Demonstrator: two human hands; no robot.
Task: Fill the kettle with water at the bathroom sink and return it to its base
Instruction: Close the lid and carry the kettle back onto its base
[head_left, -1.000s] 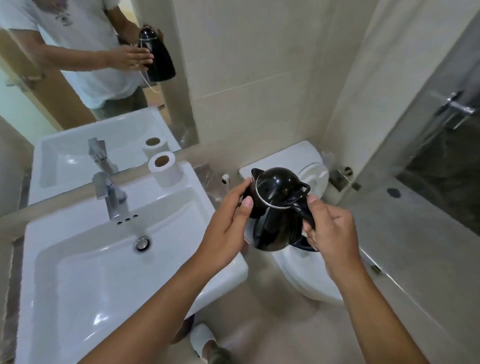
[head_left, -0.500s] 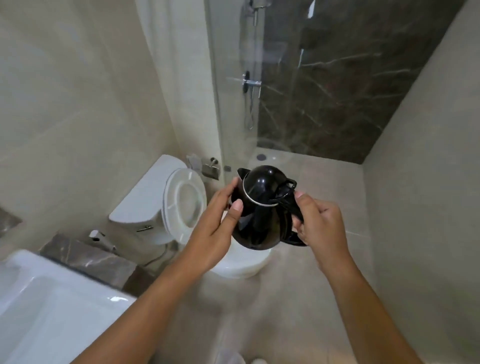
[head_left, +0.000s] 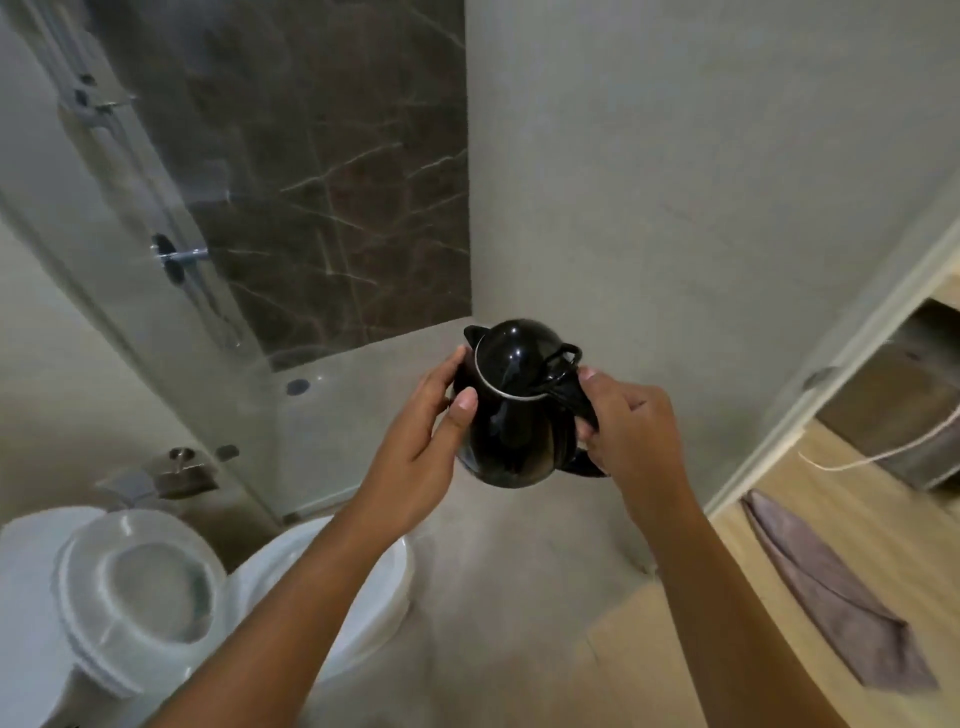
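A glossy black kettle (head_left: 511, 410) with its lid shut hangs in the air at the middle of the view, spout to the left. My right hand (head_left: 626, 423) grips its handle on the right side. My left hand (head_left: 421, 447) cups the kettle's left wall, thumb across its front. The sink and the kettle's base are out of view.
A white toilet (head_left: 322, 597) with its lid up stands at the lower left. A glass shower screen (head_left: 156, 291) and dark marble wall fill the upper left. At right, a doorway opens onto a wooden floor (head_left: 779, 571) with a grey cloth (head_left: 831, 592).
The view has swung right, away from the sink, past the toilet toward the doorway. Both hands have kept their hold on the kettle.
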